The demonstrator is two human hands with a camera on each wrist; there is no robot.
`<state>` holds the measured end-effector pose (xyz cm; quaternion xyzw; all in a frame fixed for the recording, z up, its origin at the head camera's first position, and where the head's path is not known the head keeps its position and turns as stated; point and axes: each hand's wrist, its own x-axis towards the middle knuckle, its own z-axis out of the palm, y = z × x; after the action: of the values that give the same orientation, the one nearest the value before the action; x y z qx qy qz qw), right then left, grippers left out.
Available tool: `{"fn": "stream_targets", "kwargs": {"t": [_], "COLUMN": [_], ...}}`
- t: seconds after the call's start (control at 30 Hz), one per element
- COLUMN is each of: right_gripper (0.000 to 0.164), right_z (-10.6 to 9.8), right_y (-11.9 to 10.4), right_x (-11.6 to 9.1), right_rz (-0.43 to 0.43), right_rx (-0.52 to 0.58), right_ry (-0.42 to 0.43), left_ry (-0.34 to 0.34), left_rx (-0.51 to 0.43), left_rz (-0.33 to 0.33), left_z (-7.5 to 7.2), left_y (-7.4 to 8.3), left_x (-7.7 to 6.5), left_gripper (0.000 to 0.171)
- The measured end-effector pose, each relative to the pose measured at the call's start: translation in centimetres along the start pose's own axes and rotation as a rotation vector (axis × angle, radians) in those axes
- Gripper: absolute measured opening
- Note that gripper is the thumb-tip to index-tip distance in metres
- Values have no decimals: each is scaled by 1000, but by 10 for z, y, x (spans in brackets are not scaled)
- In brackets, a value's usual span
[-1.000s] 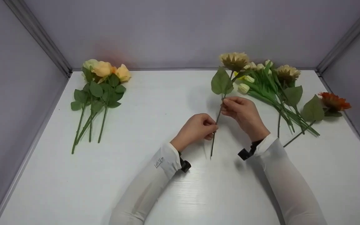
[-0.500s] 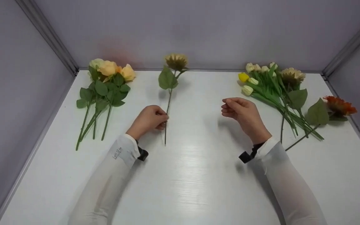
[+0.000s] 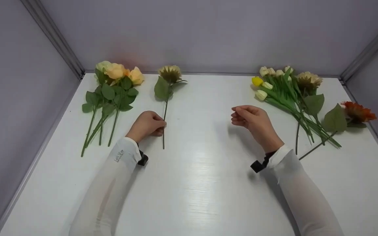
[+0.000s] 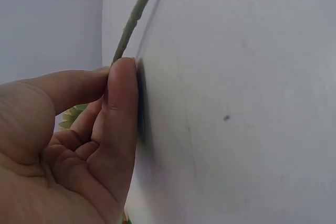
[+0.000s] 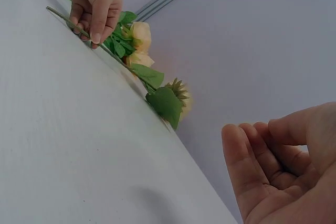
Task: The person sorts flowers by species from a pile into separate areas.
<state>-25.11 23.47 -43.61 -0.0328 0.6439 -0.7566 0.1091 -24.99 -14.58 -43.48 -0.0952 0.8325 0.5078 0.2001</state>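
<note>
Person's L hand pinches the lower stem of a cream flower b/w thumb & index finger, other fingers bent in behind, as I follow remotely on the head cam; bloom sits toward the back edge of the white table, near the back wall, w/ bare stem end pointing toward the person; from here I can't tell if the stem touches the tabletop or hangs just over it; R hand hovers over the table, well apart from that flower, fingers loosely curled w/ thumb close to the fingertips; immed. left of the cream flower I see a rose bunch, peach & pale-green blooms to the back, stems fanned toward the front; far right, beyond the R hand, lies a tulip bunch, mostly cream w/ one yellow tulip; a second cream flower lies against it; a red-orange flower is rightmost, its stem crossing the tulip stems' ends; both arms wear white sleeves w/ a small black cam at each wrist.
</note>
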Motion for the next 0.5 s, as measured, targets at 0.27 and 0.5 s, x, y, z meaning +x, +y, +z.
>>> {"fn": "stream_targets", "kwargs": {"t": [0.27, 0.5], "right_gripper": [45, 48], "right_z": [2, 1], "right_y": [1, 4], "right_x": [1, 2], "right_rz": [16, 31], "right_rx": [-35, -33], "right_ry": [-9, 2], "left_ry": [26, 71], "left_rx": [39, 166], "left_rz": [26, 42], "left_z": [-2, -5], "left_y": [-1, 3], "left_x": [-4, -9], "left_gripper": [21, 27]}}
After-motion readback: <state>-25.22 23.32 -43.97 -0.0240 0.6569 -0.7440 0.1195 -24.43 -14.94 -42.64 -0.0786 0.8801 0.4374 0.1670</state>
